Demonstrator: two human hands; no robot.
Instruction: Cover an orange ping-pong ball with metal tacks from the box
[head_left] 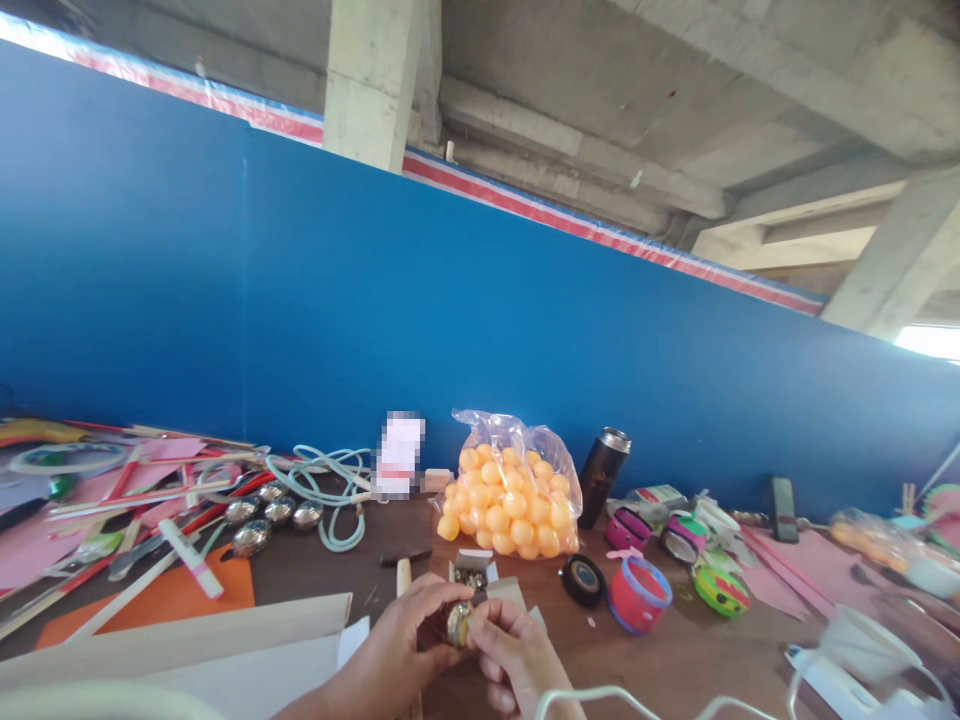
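Note:
Both my hands meet low in the middle of the view over a brown table (pixel 675 660). My left hand (pixel 401 640) and my right hand (pixel 510 650) pinch a small round metal bell (pixel 458 624) between their fingertips. Just behind them stands a small open cardboard box (pixel 472 577) with more small metal pieces in it. A thin wooden stick (pixel 403 576) lies next to the box.
A clear bag of orange balls (pixel 506 495) sits behind the box, a dark flask (pixel 602 476) beside it. Tape rolls (pixel 637 593) lie to the right. Paper strips, metal bells (pixel 262 515), a marker (pixel 191 560) and a pale cord (pixel 330 490) fill the left. A blue wall (pixel 450 300) backs the table.

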